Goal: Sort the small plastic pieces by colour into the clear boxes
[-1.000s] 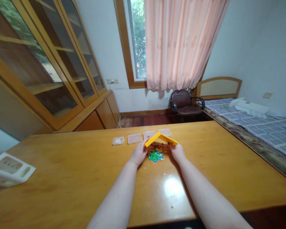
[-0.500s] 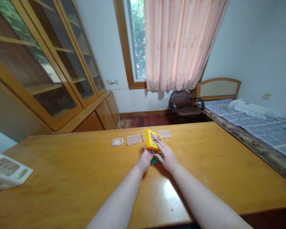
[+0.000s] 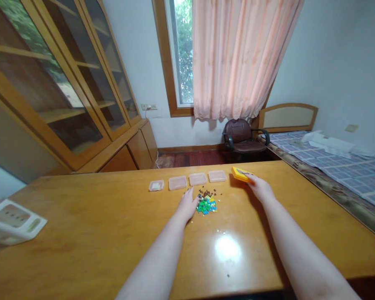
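A heap of tiny coloured pieces (image 3: pixel 207 205), green, blue, yellow and dark brown, lies on the wooden table (image 3: pixel 112 225). Against its left side rests my left hand (image 3: pixel 188 205), fingers stretched out and partly over the edge of the heap. My right hand (image 3: pixel 260 187) grips a yellow box (image 3: pixel 241 174) with printing on it, to the right of the heap and near the table's far side. Whether the box touches the table I cannot tell. Several shallow clear plastic trays stand in a row behind the heap, among them a tray (image 3: pixel 177 183) and one with a whitish item (image 3: pixel 156 186).
A white plastic container (image 3: pixel 15 221) stands at the table's left end. Beyond the table are a brown armchair (image 3: pixel 240 135), a bed (image 3: pixel 334 154) on the right and a glass-fronted cabinet (image 3: pixel 90 83) on the left. A few loose bits lie in front of the heap.
The yellow box has gone from above the pile to the right in my right hand. The spilled pieces now show on the table. My left hand has come off the box.
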{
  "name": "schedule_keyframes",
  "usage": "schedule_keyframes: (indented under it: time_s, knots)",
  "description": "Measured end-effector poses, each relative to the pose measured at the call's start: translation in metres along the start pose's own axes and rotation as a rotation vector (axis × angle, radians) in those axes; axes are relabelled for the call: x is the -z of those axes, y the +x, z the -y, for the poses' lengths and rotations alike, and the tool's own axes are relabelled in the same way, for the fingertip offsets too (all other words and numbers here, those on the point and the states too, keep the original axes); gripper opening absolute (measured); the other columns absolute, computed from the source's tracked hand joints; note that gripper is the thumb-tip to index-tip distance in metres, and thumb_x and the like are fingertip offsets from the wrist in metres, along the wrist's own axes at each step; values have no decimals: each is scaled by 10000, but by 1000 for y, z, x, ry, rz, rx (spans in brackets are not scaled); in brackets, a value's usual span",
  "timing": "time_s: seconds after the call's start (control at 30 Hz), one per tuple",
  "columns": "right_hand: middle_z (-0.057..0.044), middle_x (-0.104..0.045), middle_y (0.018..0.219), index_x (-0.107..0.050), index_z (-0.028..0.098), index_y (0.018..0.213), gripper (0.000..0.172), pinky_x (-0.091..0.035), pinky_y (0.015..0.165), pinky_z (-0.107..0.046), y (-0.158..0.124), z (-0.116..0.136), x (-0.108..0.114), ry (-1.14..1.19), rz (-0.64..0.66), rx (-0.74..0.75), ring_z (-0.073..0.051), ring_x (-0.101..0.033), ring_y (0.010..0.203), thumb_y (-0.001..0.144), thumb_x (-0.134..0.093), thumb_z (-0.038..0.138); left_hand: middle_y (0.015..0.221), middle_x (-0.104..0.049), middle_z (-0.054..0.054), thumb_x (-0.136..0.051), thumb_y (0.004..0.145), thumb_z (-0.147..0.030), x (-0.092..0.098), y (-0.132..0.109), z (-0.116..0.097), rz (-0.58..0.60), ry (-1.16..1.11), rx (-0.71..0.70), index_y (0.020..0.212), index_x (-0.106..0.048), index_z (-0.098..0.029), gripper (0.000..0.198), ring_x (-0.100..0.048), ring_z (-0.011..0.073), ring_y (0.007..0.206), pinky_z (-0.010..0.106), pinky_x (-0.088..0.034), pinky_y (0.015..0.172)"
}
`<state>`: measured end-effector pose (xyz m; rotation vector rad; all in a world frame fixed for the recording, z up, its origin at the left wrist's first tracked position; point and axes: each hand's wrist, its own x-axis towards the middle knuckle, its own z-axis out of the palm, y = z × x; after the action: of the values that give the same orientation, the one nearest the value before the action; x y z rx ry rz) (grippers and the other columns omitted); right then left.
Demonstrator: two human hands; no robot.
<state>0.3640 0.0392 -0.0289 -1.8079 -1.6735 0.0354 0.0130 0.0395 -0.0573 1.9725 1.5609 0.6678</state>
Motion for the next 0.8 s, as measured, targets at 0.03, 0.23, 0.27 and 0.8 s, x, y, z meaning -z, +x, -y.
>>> schedule_keyframes:
  time_s: [0.03,0.23,0.27,0.8]
  knots:
    - [-62,-650,1164,-662,213,1130,402,-483,890,-373,2,-16,0,-21,62,25,-271,-621,1023,743,-558,175,1428,-386,167,-440,856,-344,-1,0,-1,7,58,14,1396,-334,-85,608,-333,257,1334,393,-252,1111]
    - [-97,-568,1278,-630,205,1176,382,-371,1029,-441,3,-53,-17,-120,169,155,-258,-470,1239,815,-509,225,1462,-348,115,-412,857,-410,-3,-9,-20,107,232,-98,1403,-334,-119,624,-286,241,1360,397,-187,1139]
    - [-103,-551,1296,-620,209,1188,377,-353,1034,-476,3,-50,-19,-148,169,163,-264,-454,1252,836,-491,244,1467,-342,108,-409,855,-422,-2,-10,-22,122,251,-106,1406,-331,-128,629,-277,240,1364,403,-174,1142]
    - [-226,-331,1439,-328,69,1408,888,-211,1109,-490,-54,102,-62,22,507,467,-318,-270,1354,750,-544,623,1490,-289,120,-400,861,-399,-19,3,-26,122,334,-230,1419,-301,-144,622,-234,253,1380,446,-134,1136]
